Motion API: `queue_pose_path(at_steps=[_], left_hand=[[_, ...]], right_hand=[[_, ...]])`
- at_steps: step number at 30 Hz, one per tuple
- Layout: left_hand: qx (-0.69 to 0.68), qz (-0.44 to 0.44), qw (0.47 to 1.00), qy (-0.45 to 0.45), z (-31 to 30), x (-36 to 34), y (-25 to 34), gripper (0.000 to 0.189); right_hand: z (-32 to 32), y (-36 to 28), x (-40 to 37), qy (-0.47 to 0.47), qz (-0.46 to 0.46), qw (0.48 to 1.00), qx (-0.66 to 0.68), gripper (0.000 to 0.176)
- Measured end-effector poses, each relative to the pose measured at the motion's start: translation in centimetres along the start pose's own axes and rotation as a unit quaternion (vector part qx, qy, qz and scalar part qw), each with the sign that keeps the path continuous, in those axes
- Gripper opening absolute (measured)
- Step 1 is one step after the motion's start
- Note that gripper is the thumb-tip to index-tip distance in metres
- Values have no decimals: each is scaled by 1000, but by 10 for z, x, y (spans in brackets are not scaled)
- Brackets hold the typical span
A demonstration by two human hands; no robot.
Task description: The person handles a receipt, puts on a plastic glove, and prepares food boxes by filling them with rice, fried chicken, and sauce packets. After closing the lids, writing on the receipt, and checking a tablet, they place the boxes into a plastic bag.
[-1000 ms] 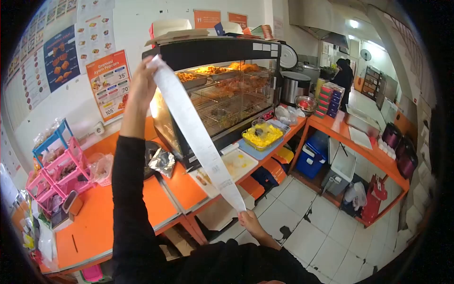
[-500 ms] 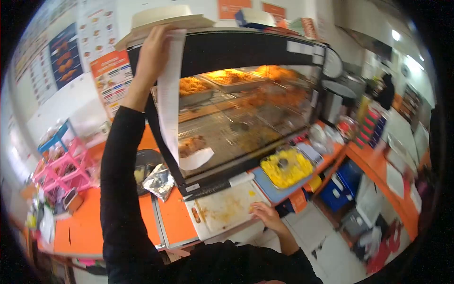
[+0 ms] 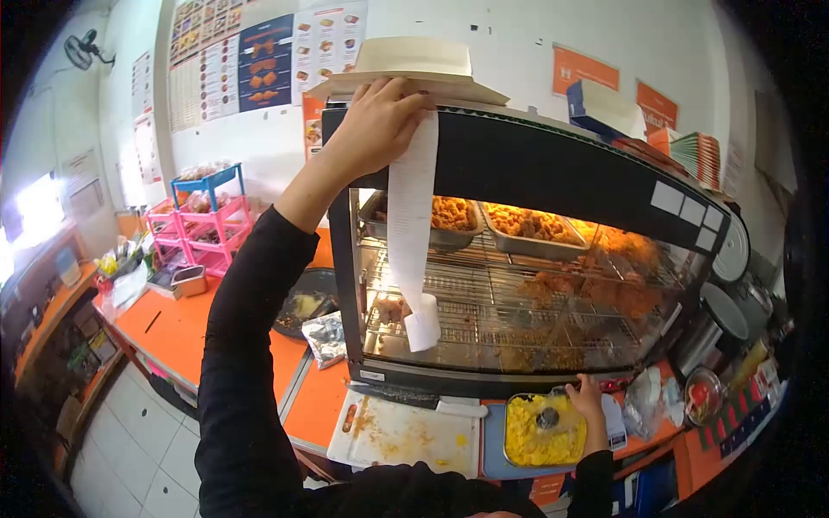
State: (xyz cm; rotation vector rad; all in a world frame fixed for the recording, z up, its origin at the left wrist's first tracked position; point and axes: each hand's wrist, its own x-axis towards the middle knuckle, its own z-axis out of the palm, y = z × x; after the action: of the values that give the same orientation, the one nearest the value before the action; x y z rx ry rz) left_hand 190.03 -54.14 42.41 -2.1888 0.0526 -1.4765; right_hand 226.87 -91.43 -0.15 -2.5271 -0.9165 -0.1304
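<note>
My left hand (image 3: 380, 121) is up at the top front edge of a heated display cabinet (image 3: 553, 160), its fingers closed on a long paper receipt strip (image 3: 412, 198). The strip hangs down the glass front, and its lower end curls up. My right hand (image 3: 591, 410) is low on the right, at the right rim of a tray of yellow food (image 3: 527, 436), fingers parted. A clear lid with a dark knob (image 3: 547, 419) covers the food. Left of the tray lies a stained white cutting board (image 3: 406, 436), with a large knife (image 3: 432, 403) along its back edge.
Trays of fried food (image 3: 531, 231) sit inside the cabinet. A cardboard food box (image 3: 414, 59) rests on top. Crumpled foil (image 3: 325, 338) and a dark pan (image 3: 306, 302) lie to the left, with a pink rack (image 3: 211, 229) beyond. Plastic bags (image 3: 643, 406) are at right.
My view has turned left. My right hand has moved from the cutting board's edge rightward to the tray. My left hand stays at the cabinet top with the hanging strip.
</note>
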Motion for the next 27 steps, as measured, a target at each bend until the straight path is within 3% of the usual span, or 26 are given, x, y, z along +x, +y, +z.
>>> queue_pose_path(at_steps=[2,7,11,14,17,20,23,24,27], left_hand=[[-71,-26,996,-37,-3,3,3,24],[-30,-40,996,-70,-2,5,4,26],[-4,-11,1000,-18,9,0,-3,24],[0,-41,998,-53,9,-1,-4,26],[8,-41,997,-63,5,-1,-4,32],[-11,-45,999,-21,0,-8,7,35],[34,-40,994,97,-12,-24,46,36],[17,-45,992,118,-17,-36,67,43],[-272,-91,957,41,-32,-90,161,53]], right_hand=[[-2,3,14,-42,29,999,14,41],[-7,9,20,-168,81,982,40,42],[7,27,20,-197,62,976,62,42],[-2,39,19,-291,-23,956,4,37],[-28,21,-3,-295,-12,945,137,35],[-66,-22,-31,-247,77,902,346,30],[-88,-73,-62,-66,101,869,481,28],[-72,-54,-56,-57,82,834,543,25],[-103,-164,-110,38,19,713,700,30]])
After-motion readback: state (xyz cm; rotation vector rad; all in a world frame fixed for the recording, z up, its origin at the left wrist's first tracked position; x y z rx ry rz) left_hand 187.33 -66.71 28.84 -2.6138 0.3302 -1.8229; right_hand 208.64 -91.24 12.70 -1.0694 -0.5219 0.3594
